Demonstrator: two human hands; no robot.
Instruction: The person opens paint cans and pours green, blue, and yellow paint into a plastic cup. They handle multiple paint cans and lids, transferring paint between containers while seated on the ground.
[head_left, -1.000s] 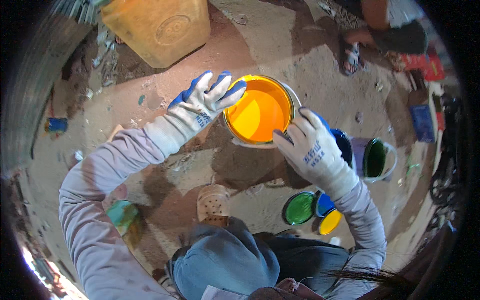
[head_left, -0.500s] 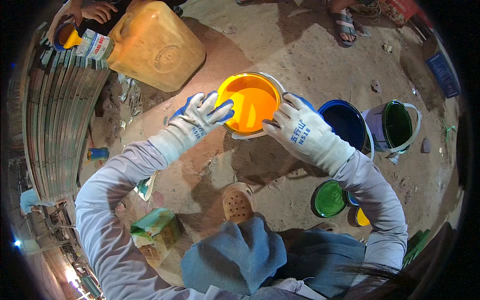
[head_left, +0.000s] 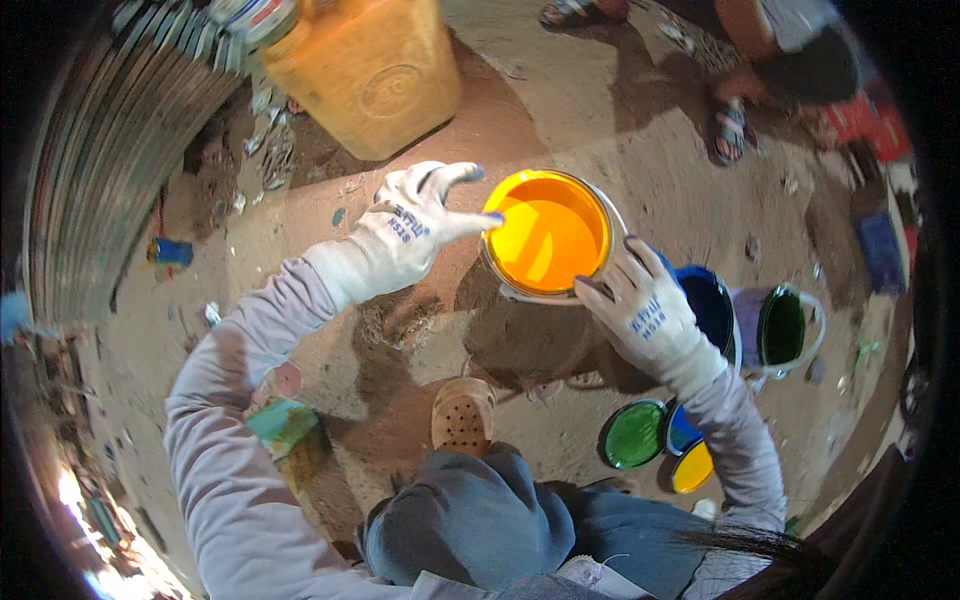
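Note:
A bucket of bright yellow-orange paint (head_left: 548, 238) stands upright on the ground before me, its white wire-like handle folded down along the side. My left hand (head_left: 408, 222), in a white glove with blue fingertips, is open at the bucket's left. Its thumb and fingers are spread, and a blue fingertip overlaps the rim; whether it touches, I cannot tell. My right hand (head_left: 645, 315), gloved alike, grips the bucket's lower right side by the rim with bent fingers.
A dark blue paint bucket (head_left: 708, 310) and a dark green one (head_left: 782, 328) stand right. Green (head_left: 634, 434) and yellow (head_left: 692, 468) lids lie nearer. A yellow jerrycan (head_left: 385, 75) is far left, beside stacked curved slats (head_left: 110, 170). A person's sandalled foot (head_left: 730, 130) is far right.
The view has shifted. My left hand has drawn back from the bucket's rim, its thumb and fingers opening into a wider spread. My right hand stays at the bucket's right side.

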